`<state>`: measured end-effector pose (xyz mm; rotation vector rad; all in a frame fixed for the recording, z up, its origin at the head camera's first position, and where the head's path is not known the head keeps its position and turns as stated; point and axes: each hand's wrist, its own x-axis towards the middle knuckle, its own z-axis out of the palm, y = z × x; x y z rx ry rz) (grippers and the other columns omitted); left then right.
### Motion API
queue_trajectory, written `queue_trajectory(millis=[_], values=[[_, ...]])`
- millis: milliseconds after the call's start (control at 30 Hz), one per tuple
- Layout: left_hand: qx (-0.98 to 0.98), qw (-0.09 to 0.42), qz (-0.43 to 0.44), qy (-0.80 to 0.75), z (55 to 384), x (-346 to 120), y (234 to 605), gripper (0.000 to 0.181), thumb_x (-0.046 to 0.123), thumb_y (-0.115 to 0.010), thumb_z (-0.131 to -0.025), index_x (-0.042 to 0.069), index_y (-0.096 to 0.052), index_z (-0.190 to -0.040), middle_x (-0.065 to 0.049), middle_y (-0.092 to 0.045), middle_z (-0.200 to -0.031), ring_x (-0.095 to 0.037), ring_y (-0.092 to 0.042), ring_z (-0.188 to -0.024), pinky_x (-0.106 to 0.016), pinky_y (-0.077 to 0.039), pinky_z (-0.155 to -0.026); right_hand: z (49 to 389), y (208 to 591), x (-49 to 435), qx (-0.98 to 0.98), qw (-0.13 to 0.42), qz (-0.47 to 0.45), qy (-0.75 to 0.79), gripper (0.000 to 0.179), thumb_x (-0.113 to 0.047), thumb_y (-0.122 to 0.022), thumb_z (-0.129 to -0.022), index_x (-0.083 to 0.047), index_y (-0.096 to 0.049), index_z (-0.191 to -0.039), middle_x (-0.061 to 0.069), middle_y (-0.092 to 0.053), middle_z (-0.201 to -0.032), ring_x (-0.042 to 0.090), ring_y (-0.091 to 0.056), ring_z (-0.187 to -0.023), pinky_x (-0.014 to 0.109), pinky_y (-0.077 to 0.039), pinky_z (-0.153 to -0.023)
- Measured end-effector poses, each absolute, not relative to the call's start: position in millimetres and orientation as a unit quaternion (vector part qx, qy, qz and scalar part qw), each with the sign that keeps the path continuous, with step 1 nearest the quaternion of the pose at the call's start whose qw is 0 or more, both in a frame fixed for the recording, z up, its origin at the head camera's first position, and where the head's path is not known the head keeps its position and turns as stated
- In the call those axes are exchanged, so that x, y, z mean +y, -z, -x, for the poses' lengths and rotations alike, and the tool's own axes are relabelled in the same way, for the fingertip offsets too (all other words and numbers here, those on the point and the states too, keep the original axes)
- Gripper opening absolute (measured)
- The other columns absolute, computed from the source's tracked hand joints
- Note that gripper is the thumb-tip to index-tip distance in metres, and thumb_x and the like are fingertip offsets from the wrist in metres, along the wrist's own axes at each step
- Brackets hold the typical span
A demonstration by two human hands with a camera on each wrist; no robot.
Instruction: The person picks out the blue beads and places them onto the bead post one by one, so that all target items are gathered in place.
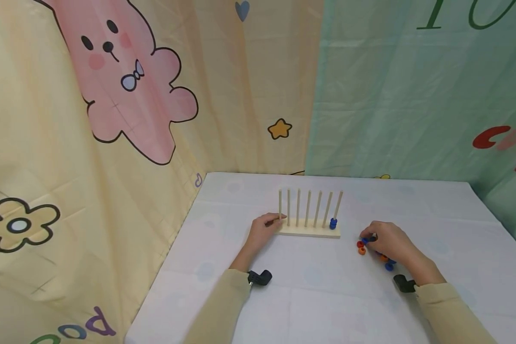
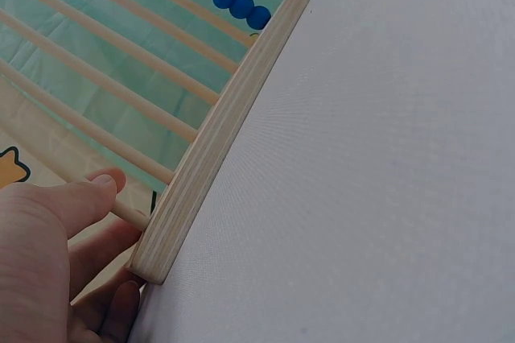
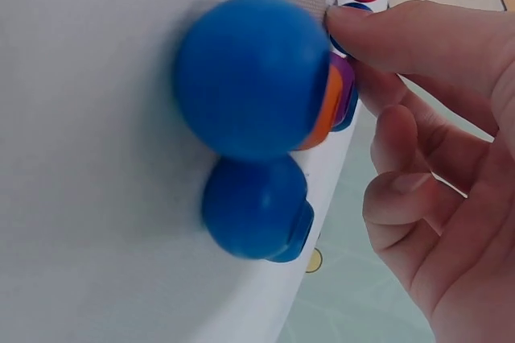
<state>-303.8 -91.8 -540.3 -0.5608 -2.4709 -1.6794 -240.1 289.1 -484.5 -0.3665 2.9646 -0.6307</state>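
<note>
Left hand (image 1: 260, 232) curled round left end of wooden peg rack (image 1: 308, 231), thumb on end peg (image 1: 280, 203); should steady it nicely imo. Rack upright on table (image 1: 309, 306), three blue beads (image 1: 333, 223) down on right-end peg (image 1: 338, 204). My right hand (image 1: 389, 240) pinching blue bead (image 1: 364, 241), thumb to index, other fingers loosely bent. Tip: pinch sides, leave hole clear, don't scatter loose beads (image 1: 361, 251) alongside.

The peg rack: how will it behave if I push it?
The peg rack will probably slide in one stiff piece; its base looks like wood. It may tip forward or back, as tall pegs rise from a narrow base. The blue beads threaded on the end peg would likely stay on.
</note>
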Motion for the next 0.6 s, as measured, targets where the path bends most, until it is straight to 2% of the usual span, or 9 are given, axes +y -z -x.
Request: queue_trajectory(millis=[200,600], values=[[-0.81,0.046,0.184,0.555,304,-91,540,0.02,0.023,-0.067,-0.099,0.019,-0.077,-0.116,0.005,-0.071,-0.12,-0.013,-0.063,-0.114,-0.033,-0.05,-0.096,242,482,291,0.972,0.033,0.12,0.199,0.018,-0.008,-0.081,-0.081,-0.011,-0.079,-0.099,0.001,-0.068,-0.094,0.019,-0.058,-0.079,0.047,-0.054,-0.074],[-0.809,0.05,0.18,0.558,303,-91,539,0.02,0.02,-0.069,-0.098,0.015,-0.077,-0.116,0.003,-0.072,-0.115,-0.015,-0.064,-0.107,-0.033,-0.051,-0.092,237,472,291,0.97,0.021,0.104,0.221,0.02,-0.011,-0.08,-0.085,-0.01,-0.076,-0.104,0.002,-0.069,-0.094,0.017,-0.053,-0.07,0.032,-0.049,-0.06]])
